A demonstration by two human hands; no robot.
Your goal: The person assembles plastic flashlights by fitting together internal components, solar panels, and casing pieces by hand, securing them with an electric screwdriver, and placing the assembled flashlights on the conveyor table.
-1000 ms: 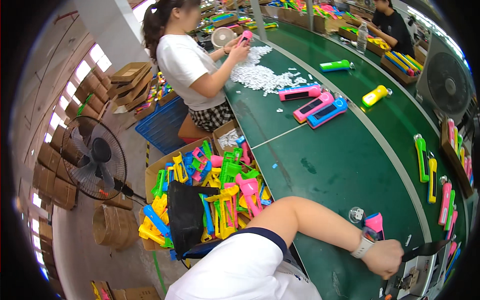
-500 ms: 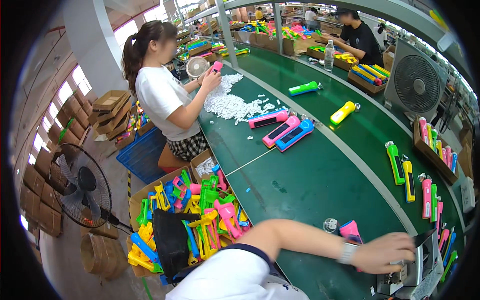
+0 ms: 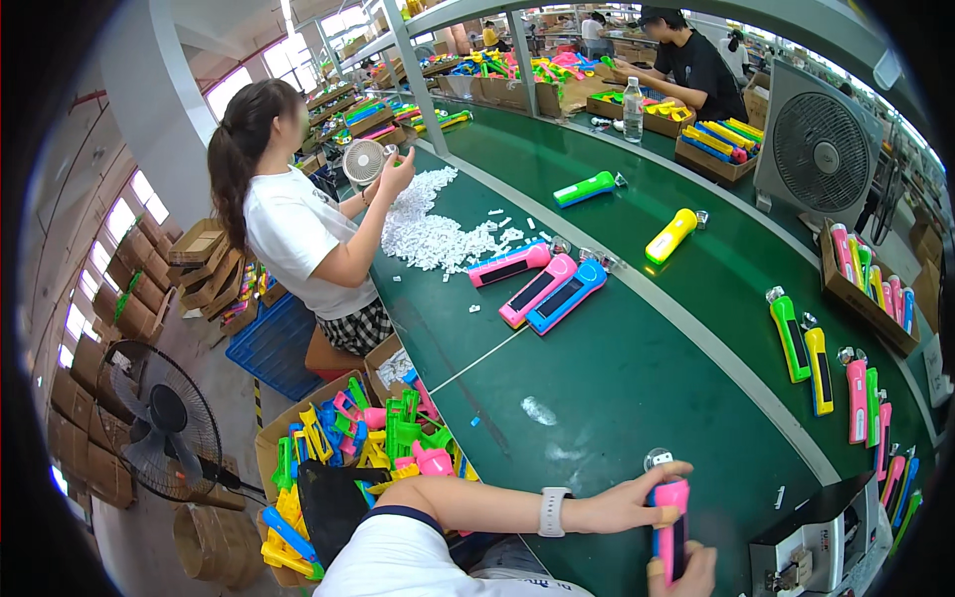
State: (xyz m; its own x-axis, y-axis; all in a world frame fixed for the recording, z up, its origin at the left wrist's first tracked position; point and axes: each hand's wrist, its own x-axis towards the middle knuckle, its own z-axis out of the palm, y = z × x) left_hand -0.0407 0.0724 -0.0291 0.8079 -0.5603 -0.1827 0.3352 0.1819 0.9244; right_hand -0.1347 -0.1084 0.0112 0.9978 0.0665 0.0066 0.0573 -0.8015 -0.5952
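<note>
A pink and blue flashlight (image 3: 672, 502) with a dark panel on its face stands lengthwise between my hands near the front edge of the green workbench. My left hand (image 3: 625, 505), with a white watch on the wrist, closes around its upper end with fingers and thumb. From below, my right hand (image 3: 693, 572) grips the lower end. A small round silver lamp head (image 3: 657, 459) with a white piece in it lies right by my left fingers. To the right sits a grey and black metal device (image 3: 816, 547).
Three flashlights (image 3: 537, 289) lie beside a heap of small white parts (image 3: 428, 229). More flashlights (image 3: 789, 338) line the conveyor's right side. A bin of coloured plastic shells (image 3: 398, 428) stands at my left. A co-worker (image 3: 298, 219) works farther up the bench.
My left hand has moved left from the metal device to the pink flashlight on the bench. My right hand has come into view and holds it too. The view has shifted slightly.
</note>
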